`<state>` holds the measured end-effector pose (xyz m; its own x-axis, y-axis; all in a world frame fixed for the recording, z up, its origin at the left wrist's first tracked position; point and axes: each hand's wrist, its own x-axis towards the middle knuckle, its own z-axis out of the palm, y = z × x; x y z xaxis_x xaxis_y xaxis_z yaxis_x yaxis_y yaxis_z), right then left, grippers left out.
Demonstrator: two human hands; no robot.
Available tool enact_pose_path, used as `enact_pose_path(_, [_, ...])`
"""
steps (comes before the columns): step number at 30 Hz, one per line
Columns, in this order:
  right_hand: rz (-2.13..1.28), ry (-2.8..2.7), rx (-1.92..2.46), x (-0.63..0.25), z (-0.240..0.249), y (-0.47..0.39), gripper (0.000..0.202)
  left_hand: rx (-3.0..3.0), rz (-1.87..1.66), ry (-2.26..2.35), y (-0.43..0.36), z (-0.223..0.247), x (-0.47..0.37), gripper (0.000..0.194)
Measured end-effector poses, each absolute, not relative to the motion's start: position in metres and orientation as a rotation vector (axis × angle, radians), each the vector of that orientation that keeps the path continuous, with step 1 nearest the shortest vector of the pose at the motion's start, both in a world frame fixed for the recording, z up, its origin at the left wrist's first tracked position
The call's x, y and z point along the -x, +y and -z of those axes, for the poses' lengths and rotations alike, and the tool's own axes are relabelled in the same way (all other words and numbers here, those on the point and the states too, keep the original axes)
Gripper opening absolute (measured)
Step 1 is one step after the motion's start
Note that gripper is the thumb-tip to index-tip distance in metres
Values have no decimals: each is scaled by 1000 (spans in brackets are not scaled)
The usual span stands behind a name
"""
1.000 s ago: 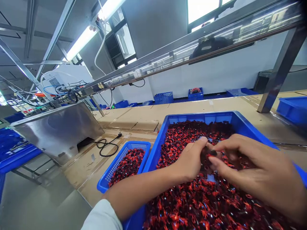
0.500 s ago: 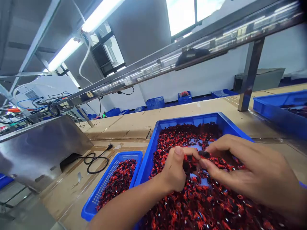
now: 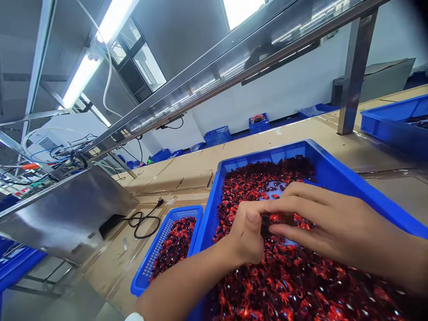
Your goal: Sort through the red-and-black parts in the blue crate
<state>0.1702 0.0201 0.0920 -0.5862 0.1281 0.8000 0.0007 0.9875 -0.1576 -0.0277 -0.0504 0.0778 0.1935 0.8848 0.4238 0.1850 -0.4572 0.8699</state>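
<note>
My left hand (image 3: 249,234) is closed, its fingers curled and its thumb raised, above the heap of small parts. Between it and my right hand sits a small dark round piece (image 3: 265,220). My right hand (image 3: 321,218) reaches in from the right, its thumb and fingertips pinched at that piece against the left fingers. Most of the piece is covered by fingers. Below both hands, many glossy dark-red and black small parts (image 3: 290,285) fill a large blue tray (image 3: 347,180), with pale patches of its bottom showing.
Left of the tray stands a blue perforated basket (image 3: 142,272) of similar parts. A black cable with a plug (image 3: 137,223) lies on the cardboard-covered bench (image 3: 180,178) beside a metal housing (image 3: 73,209). Another blue tray (image 3: 377,127) stands at the right, near a metal post (image 3: 356,80).
My right hand has moved left against my left hand; the dark piece at its fingertips is now at the left fingers. The view has tilted and shifted slightly.
</note>
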Motion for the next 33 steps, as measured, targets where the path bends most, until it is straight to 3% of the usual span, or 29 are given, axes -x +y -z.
enact_pose_path(6, [-144,-2191,65,-167,-93,14,45,-1810,-1189,1165,-53,-77,28,112])
enact_pose_path(14, [-32,-2072,241,-172,-89,15,28,-1377,-1168,1102,-47,-83,18,110])
enact_pose_path(20, [12,-1944,376,-179,-94,10,16,-1012,-1071,956,-35,-88,23,42])
enact_pose_path(22, [-224,-1885,486,-179,-95,11,12,-982,-1070,902,-32,-89,26,40])
enact_pose_path(24, [-664,-1758,653,-178,-98,17,13,-971,-1082,892,-31,-91,26,41])
enact_pose_path(27, [-1277,-1481,741,-172,-105,30,39,-931,-1133,900,-32,-98,27,40])
enact_pose_path(33, [-1809,-1155,566,-172,-109,50,29,-789,-1118,748,-34,-104,31,50])
